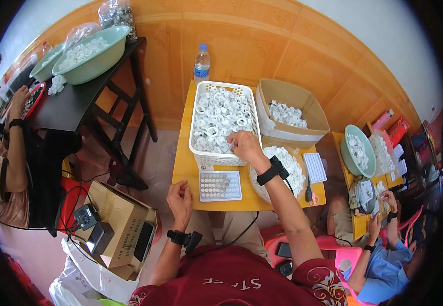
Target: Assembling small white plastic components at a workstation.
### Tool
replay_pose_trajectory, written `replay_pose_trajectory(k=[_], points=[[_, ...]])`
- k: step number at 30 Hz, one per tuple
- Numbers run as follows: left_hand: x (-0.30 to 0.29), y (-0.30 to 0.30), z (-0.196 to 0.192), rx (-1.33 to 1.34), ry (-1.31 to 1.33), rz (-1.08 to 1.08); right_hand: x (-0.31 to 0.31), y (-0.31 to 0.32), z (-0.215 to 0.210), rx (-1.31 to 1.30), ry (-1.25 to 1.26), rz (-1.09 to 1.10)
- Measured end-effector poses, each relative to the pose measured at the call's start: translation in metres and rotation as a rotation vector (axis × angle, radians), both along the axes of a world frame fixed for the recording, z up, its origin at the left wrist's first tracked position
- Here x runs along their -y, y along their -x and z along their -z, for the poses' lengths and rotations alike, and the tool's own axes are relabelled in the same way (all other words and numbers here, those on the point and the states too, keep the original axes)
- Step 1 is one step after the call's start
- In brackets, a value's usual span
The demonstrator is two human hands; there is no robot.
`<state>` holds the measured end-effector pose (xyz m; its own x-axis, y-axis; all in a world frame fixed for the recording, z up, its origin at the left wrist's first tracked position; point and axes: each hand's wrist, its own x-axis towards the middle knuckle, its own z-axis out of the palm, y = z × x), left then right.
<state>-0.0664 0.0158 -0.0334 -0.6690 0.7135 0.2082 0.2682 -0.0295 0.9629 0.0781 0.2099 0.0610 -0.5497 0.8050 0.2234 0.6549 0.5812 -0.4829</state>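
Grip of the right hand (248, 148) is narrow, its fingers bent down among the white ring-shaped parts (221, 109) at about five o'clock inside the white perforated basket (220, 159); whether a part is pinched there I cannot tell, as the fingertips are partly hidden. Left hand (180, 204) hangs loosely curled and looks empty, near the yellow desk's (184, 168) front edge. Taking the small tray (220, 199) of round pieces set in rows as the clock's centre, that hand lies at eight o'clock and the basket at twelve, with a water bottle (201, 66) beyond it. At one o'clock an open cardboard box (295, 133) holds more white parts; toward three come a rounded heap (292, 166), then a second tray (314, 167) and pink-handled scissors (314, 199). At ten, a dark desk (66, 116) carries a pale green basin (96, 71); a co-worker's hand (21, 96) is near it.
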Motion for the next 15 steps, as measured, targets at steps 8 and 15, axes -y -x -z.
replay_pose_trajectory(k=[8, 15], points=[[0.001, 0.001, 0.004, 0.026, -0.006, 0.014, -0.001, 0.002, -0.008, 0.103, -0.069, -0.038], [-0.002, 0.0, 0.0, 0.05, -0.016, 0.037, -0.021, -0.018, 0.004, -0.356, 0.2, 0.105]])
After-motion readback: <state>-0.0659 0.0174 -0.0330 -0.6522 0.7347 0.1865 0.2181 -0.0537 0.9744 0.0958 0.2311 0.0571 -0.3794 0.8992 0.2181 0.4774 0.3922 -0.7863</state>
